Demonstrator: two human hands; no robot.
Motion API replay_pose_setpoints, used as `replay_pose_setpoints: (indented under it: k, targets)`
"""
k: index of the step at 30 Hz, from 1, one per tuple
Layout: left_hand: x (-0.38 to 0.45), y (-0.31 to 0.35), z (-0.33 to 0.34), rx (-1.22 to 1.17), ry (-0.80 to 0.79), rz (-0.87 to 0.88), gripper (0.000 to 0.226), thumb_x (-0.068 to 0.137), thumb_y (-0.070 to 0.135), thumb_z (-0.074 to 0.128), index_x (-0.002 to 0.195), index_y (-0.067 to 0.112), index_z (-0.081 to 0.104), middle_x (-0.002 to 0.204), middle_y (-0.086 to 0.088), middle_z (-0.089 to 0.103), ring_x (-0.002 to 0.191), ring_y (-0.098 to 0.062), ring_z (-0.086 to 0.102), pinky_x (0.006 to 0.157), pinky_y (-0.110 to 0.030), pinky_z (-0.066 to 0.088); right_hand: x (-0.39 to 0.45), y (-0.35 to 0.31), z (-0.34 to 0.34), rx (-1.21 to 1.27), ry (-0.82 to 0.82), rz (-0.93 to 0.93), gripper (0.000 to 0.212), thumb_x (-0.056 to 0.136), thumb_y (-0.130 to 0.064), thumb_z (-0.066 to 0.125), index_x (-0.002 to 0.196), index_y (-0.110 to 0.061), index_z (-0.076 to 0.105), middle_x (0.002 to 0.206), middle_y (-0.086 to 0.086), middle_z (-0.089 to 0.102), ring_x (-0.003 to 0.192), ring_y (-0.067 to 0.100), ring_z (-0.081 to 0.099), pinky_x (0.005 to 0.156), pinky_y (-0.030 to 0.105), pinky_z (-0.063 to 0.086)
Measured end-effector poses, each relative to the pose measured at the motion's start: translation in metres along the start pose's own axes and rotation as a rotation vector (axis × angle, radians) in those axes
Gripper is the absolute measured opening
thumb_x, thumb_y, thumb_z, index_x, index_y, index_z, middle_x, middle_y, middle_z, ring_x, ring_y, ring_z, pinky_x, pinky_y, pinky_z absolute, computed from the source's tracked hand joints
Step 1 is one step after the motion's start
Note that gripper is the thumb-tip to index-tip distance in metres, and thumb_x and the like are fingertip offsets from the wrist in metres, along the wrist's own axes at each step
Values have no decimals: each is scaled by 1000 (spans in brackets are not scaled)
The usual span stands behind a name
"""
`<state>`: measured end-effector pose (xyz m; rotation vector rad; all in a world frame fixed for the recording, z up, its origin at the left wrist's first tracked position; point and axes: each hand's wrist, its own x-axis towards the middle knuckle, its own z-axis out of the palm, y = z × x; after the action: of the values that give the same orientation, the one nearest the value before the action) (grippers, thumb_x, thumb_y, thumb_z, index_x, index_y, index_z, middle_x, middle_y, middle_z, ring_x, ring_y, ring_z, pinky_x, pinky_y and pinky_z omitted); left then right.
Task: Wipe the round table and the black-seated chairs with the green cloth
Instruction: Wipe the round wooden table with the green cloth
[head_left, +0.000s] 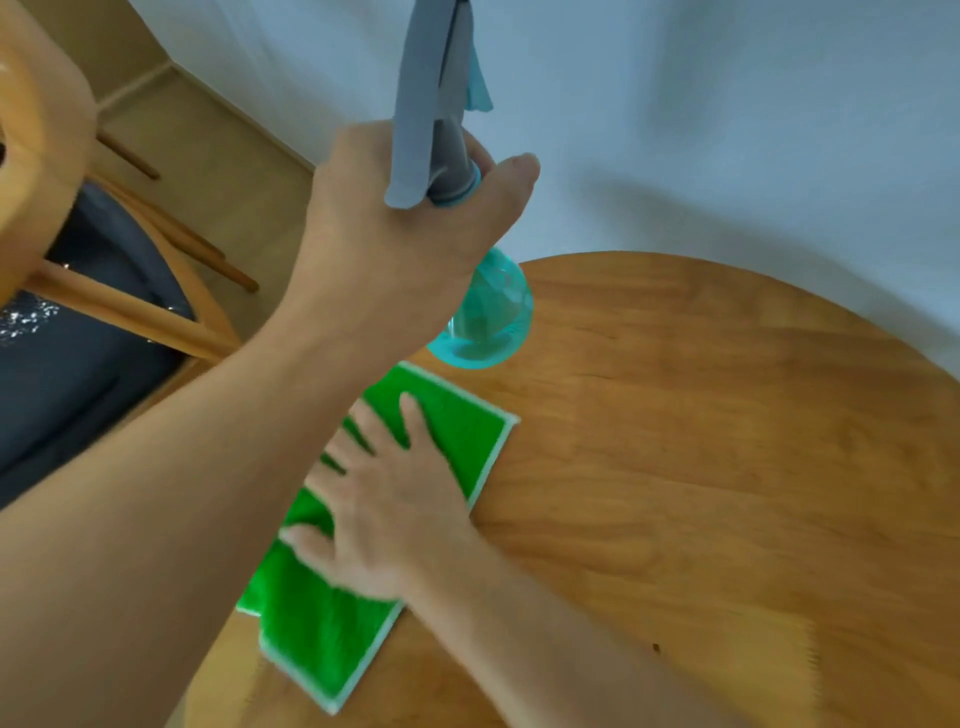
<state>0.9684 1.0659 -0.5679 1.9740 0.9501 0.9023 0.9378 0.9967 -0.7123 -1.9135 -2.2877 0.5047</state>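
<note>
A white wall stands behind the round wooden table (727, 441). On its left part lies the green cloth (332, 634), soft and light; the right hand (384, 499) presses it with fingers spread flat, which should stop bunching. The left hand (395, 244) is curled round a spray bottle (483, 312) above the table edge. A black-seated chair (78, 364) stands to the left.

Left forearm enters from the lower left and rises across the frame; the left hand (395, 244) is raised, fingers and thumb curled round the neck of a spray bottle (480, 306). Right forearm enters from the lower right; the right hand (384, 499) lies palm down with fingers spread and straight on the green cloth (322, 634), apparently pressing it, though motion blur softens the fingertips.
</note>
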Motion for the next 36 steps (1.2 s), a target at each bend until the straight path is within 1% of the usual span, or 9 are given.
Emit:
replay_pose_setpoints:
  k: [3, 9, 14, 19, 23, 29, 31, 34, 36]
  targets:
    - [-4, 2, 4, -23, -7, 28, 39, 87, 26, 66, 76, -11, 58, 80, -30, 62, 75, -37, 59, 64, -40, 51, 5, 59, -21, -25, 107, 164, 67, 93, -66, 29, 152, -35, 21, 163, -2, 15, 149, 25, 11, 117, 55, 10]
    - [-5, 10, 8, -71, -10, 114, 46, 88, 22, 64, 73, -19, 51, 70, -37, 51, 67, -44, 57, 62, -50, 49, -44, 202, -57, -109, 191, 757, 75, 87, -74, 11, 153, -39, 6, 164, -1, 4, 150, 30, 3, 114, 63, 4]
    - [-10, 12, 7, -111, -21, 73, 44, 86, 23, 66, 72, -16, 51, 69, -35, 50, 67, -41, 59, 63, -49, 51, -58, 204, -55, -107, 176, 939, 81, 85, -73, 4, 155, -32, -2, 164, 8, -4, 149, 37, -2, 113, 67, 1]
    - [-25, -3, -1, -64, -6, 21, 43, 85, 25, 68, 75, -14, 55, 75, -30, 60, 70, -35, 60, 63, -44, 51, -31, 130, -35, -120, 149, 749, 85, 82, -72, 12, 155, -30, -1, 164, 7, -7, 148, 38, -6, 110, 69, -4]
    - [-27, -3, -9, -34, 0, 34, 43, 84, 29, 67, 75, -11, 58, 75, -27, 61, 70, -34, 59, 61, -41, 50, -15, 33, -16, -64, 114, 434, 73, 88, -65, 22, 150, -27, 28, 160, 8, 25, 146, 36, 19, 110, 70, -1]
    - [-24, 4, -17, -44, -17, 47, 41, 85, 28, 68, 78, -11, 59, 75, -29, 60, 72, -35, 62, 64, -45, 52, -50, -76, 25, -14, -105, -21, 71, 94, -59, 35, 154, -23, 22, 163, 10, 8, 147, 38, -10, 103, 66, -25]
    - [-26, 4, -18, -24, -28, 48, 39, 85, 29, 67, 79, -8, 61, 75, -24, 63, 70, -31, 62, 63, -42, 52, -83, -94, 40, -41, -169, -77, 71, 88, -64, 43, 149, -30, 34, 161, 8, 21, 148, 37, 8, 109, 70, -12]
    - [-32, 2, -15, -42, -28, 27, 36, 85, 28, 68, 77, -6, 62, 73, -19, 64, 69, -26, 63, 63, -39, 53, -127, -104, 48, -33, -186, -59, 56, 83, -70, 49, 133, -44, 51, 145, -8, 51, 133, 21, 47, 106, 57, 38]
    - [-37, 1, -10, -62, -27, 16, 35, 85, 27, 69, 76, -6, 61, 72, -19, 64, 68, -25, 63, 63, -38, 54, -144, -91, 49, 53, -146, -41, 52, 86, -67, 47, 133, -45, 50, 143, -12, 51, 131, 17, 49, 105, 52, 40]
